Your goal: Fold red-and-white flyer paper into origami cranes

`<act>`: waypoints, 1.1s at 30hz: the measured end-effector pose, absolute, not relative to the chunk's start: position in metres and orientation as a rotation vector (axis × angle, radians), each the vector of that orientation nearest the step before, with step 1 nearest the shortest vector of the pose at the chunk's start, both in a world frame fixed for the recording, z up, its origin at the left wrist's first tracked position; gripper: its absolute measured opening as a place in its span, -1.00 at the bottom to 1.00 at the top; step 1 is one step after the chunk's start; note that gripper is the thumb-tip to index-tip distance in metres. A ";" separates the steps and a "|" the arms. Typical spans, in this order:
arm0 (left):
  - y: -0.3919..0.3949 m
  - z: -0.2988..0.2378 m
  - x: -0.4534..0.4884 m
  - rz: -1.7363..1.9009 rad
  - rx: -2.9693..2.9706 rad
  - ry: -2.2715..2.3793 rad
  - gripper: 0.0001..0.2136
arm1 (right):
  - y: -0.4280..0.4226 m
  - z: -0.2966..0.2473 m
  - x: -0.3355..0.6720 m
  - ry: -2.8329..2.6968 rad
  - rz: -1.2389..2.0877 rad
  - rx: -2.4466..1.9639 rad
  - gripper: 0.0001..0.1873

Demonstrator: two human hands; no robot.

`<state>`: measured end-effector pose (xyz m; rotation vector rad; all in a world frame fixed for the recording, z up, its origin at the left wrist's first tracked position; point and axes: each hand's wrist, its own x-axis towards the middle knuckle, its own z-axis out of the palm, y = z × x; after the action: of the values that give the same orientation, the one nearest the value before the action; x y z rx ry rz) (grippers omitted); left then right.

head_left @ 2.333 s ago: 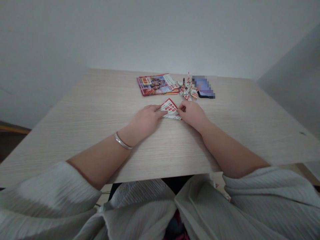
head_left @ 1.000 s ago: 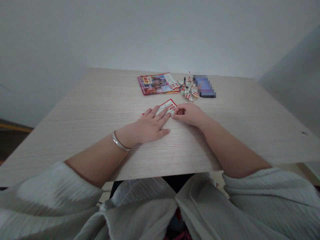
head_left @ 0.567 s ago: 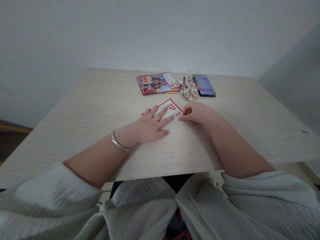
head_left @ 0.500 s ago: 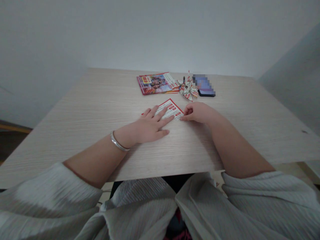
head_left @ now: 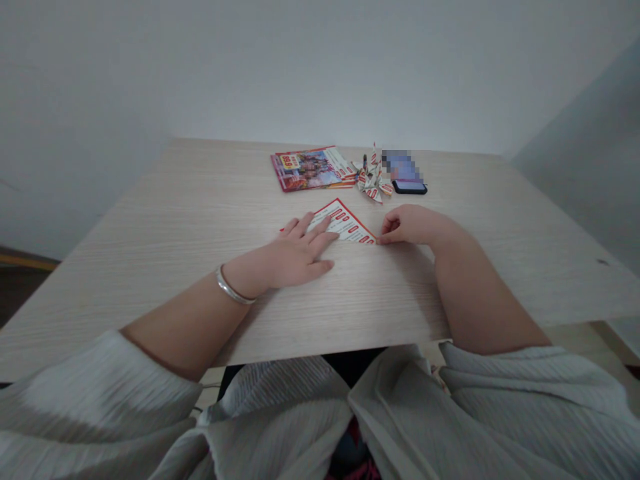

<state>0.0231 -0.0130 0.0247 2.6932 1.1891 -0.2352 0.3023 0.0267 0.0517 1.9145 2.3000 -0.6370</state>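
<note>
Triangular paper: where the 2 hands meet the tabletop (head_left: pixel 320 313), we see this red-edged printed sheet (head_left: pixel 353 230) lying flat, its long side towards the person.
Left hand: we find this hand (head_left: pixel 285 259) palm down, fingers spread wide, several lying across the paper and gripping nothing; its thumb rests apart, on the tabletop.
Right hand: we see this hand (head_left: pixel 415 225) with fingers curled in and the thumb tip at the paper's right corner; we cannot tell whether they pinch it or only press.
Bracelet: we note 1 silver band (head_left: pixel 233 287) around the left wrist.
Farther back: we see, left to right, a stack of colourful leaflets (head_left: pixel 310 169), a folded paper shape (head_left: pixel 373 177) just beside it, and a phone (head_left: pixel 410 185), its screen partly pixelated.
</note>
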 end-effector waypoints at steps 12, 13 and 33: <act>-0.010 0.016 0.022 0.008 2.823 1.213 -0.42 | 0.023 0.035 0.285 2.605 -0.534 2.302 -0.86; -0.009 0.014 0.023 0.024 2.832 1.218 -0.42 | 0.020 0.032 0.276 2.641 -0.544 2.284 -0.87; -0.027 0.050 0.024 -0.159 2.802 1.694 -0.60 | 0.019 0.020 0.245 2.633 -0.375 2.097 -0.85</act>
<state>0.0243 -0.0266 0.0504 2.8016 1.6940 -0.1587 0.2453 0.0189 0.0204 2.0967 2.6331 -0.3754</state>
